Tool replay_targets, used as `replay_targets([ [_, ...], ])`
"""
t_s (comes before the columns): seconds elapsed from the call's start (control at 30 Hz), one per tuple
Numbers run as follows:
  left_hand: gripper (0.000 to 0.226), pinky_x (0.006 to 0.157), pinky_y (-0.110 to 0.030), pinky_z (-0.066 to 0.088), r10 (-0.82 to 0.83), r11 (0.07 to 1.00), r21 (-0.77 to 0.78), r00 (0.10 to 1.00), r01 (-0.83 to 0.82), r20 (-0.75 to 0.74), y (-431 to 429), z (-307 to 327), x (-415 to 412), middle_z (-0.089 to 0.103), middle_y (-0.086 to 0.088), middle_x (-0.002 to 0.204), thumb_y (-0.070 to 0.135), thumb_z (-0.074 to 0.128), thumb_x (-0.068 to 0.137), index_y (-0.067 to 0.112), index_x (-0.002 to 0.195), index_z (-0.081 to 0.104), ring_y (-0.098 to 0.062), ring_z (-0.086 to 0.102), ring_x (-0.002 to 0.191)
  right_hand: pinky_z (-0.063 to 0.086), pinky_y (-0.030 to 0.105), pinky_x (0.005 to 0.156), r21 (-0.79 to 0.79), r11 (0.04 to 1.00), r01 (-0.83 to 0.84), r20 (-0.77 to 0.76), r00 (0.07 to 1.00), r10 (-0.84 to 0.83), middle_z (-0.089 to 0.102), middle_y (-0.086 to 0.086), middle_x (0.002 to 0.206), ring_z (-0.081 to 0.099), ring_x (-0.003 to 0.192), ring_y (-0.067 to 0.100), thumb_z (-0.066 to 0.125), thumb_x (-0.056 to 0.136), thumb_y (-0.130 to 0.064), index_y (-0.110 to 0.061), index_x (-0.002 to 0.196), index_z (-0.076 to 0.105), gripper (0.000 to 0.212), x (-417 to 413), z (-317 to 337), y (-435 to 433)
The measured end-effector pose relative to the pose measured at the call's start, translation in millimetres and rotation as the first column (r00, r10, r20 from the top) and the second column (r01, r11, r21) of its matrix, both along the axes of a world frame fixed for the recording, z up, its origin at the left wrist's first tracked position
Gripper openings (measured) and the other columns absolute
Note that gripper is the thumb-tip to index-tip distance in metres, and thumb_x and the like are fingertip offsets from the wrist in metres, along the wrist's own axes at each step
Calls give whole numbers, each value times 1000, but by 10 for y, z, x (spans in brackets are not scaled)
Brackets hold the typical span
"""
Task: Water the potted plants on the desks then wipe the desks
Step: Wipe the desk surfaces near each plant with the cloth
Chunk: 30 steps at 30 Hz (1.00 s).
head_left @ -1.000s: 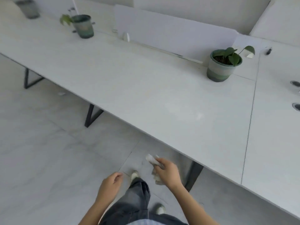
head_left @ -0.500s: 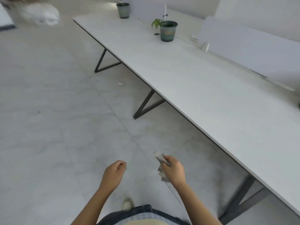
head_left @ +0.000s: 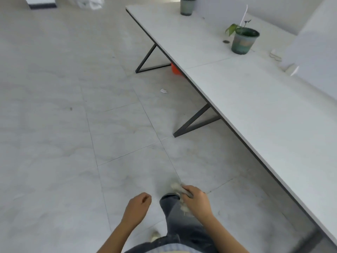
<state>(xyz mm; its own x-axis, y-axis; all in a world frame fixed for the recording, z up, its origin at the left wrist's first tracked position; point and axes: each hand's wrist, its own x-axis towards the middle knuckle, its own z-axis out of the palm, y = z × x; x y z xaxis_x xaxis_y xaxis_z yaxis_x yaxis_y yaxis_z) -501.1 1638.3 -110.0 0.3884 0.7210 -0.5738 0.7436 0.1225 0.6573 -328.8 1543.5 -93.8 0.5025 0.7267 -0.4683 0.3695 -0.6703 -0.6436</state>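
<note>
A long white desk runs along the right side. On it stands a green pot with a small leafy plant, and farther back a grey-green pot at the top edge. My right hand is low over the floor, closed around a crumpled whitish cloth. My left hand hangs beside it with its fingers curled and nothing in it. Both hands are well left of the desk's near edge.
A white partition panel stands along the desk's far side. Dark angled desk legs reach onto the tiled floor. An orange object sits under the desk, a paper scrap lies on the floor, and a white bag is far back.
The view has swung left and along the desk. The nearer plant pot has dropped out on the right and the far pots have come closer. Both hands stay low, the cloth still held.
</note>
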Motion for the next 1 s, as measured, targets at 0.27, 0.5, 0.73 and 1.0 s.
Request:
replay_targets([
  [0.27,23,72,-30,43,224,974,26,974,-224,-18,1197,-19,649,67,-12,92,16,42,93,14,75,56,-28,62,88,52,24,76,94,994,-49,-22,998,51,64,-2,97,63,91,19,47,91,-22,-20,119,60,30,940,99,1575],
  [0.5,17,71,-22,43,156,982,104,987,-157,24,2067,185,1523,65,0,89,18,43,94,19,85,58,-17,61,85,47,19,71,110,987,-115,12,993,115,67,1,97,58,83,14,45,89,-20,-20,115,62,31,1697,175,2633],
  [0.73,25,70,-28,42,310,950,59,950,-308,-30,2890,-9,1610,65,-2,83,15,46,91,24,69,55,-20,59,81,40,17,73,-17,955,-297,11,955,298,68,3,108,60,92,16,44,91,-23,-21,115,61,30,1910,-45,3473],
  [1.0,18,65,-20,40,187,969,148,979,-198,82,4956,62,2119,63,-4,86,17,43,94,17,83,57,-24,61,85,55,32,80,35,999,-34,-49,998,36,69,1,102,65,90,16,45,89,-30,-25,111,63,29,2271,-113,4966],
])
